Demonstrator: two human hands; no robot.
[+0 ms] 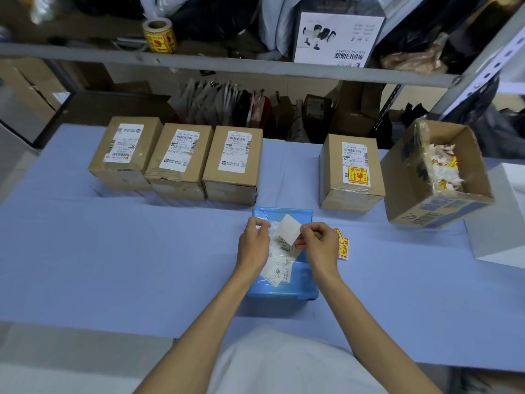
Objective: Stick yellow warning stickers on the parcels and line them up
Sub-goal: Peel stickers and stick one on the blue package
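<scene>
A white square of sticker paper (pixel 288 228) is getting pinched at its lower right edge by the right hand (pixel 319 245), fingers closed on it, yellow side not showing. The left hand (pixel 254 244) is curling its fingers together right at the paper's left side, but I can't tell if it's actually gripping anything. Both are hovering over a blue parcel (pixel 284 280) that's lying near the middle of the desk (pixel 113 265), with white labels on top. A few yellow stickers (pixel 343 247) are peeking out just beside the right hand.

Along the desk's far edge, three brown boxes (pixel 181 160) are sitting side by side touching, and a fourth box (pixel 350 172) with a yellow sticker on it is standing apart to their right. At the far right corner an open carton (pixel 437 177) is tilting, full of paper scraps. A sticker roll (pixel 159 35) is sitting on the shelf above. The desk's left half is lying bare.
</scene>
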